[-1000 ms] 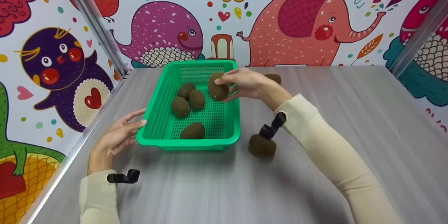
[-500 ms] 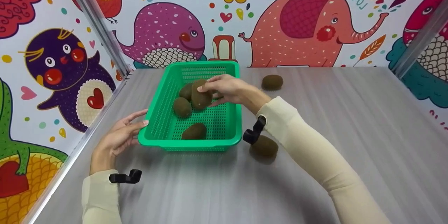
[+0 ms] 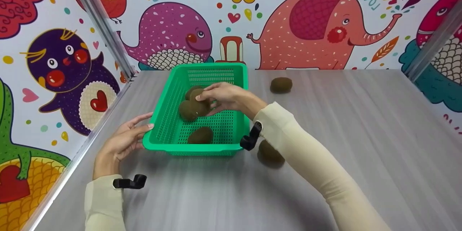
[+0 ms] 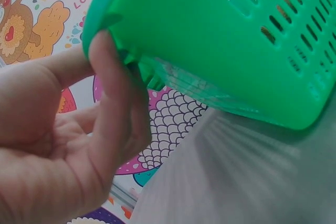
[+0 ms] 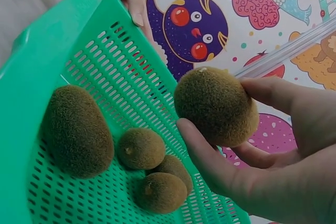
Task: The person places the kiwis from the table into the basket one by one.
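Note:
A kiwi is held between the thumb and fingers of my right hand, above the inside of a green plastic basket. The right wrist view shows the held kiwi apart from those lying on the perforated basket floor. Several kiwis lie inside: one near the front wall, the others clustered below the held one and partly hidden by it. My left hand grips the basket's left rim near the front corner; in the left wrist view its fingers meet the rim.
Two more kiwis lie on the grey table right of the basket: one towards the back, one nearer the front, partly covered by the right sleeve. Cartoon-printed walls with metal edge strips stand behind and beside the table.
My right hand has carried the kiwi leftward and slightly down, from the basket's right side to over the cluster. The back kiwi on the table is now uncovered. My left hand stays at the rim.

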### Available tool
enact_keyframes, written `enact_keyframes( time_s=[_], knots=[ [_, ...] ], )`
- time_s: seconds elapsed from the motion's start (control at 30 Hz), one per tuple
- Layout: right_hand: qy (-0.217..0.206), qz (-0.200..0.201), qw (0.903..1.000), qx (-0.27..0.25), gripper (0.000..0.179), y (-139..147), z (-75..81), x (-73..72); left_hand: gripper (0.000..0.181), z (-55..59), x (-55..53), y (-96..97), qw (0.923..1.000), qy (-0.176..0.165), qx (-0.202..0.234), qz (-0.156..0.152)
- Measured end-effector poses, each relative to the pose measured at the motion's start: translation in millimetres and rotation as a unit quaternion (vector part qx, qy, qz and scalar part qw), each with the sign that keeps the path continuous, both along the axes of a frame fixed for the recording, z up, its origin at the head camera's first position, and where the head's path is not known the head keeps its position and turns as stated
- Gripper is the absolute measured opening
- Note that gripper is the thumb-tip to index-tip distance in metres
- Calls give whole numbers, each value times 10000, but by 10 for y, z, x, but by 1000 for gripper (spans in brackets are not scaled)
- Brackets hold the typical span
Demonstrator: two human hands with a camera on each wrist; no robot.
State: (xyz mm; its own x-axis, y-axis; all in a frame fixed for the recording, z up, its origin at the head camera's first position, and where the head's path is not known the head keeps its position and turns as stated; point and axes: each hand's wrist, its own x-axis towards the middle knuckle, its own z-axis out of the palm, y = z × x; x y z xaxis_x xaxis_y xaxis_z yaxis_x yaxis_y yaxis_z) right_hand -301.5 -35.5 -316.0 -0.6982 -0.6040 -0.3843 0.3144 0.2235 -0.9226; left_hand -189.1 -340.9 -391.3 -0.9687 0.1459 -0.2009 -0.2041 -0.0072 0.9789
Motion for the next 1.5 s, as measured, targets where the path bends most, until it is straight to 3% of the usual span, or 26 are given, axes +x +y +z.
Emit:
enact_keyframes(
  time_s=[0.27,0.57,0.8,1.5],
  knots=[
    [-180,308,9993,114,51,-81,-107,2,59,-2,-15,19,10000,-32,5,18],
    [-227,467,9985,159,61,-123,-130,-25,63,14,-15,36,9999,-18,-123,-3],
    [-256,560,9969,494,74,-141,-162,-33,62,8,-18,37,9999,-64,-100,-13],
    [0,857,9897,1150,61,-254,-83,-41,63,1,-6,7,10000,-73,-59,33]
  ],
)
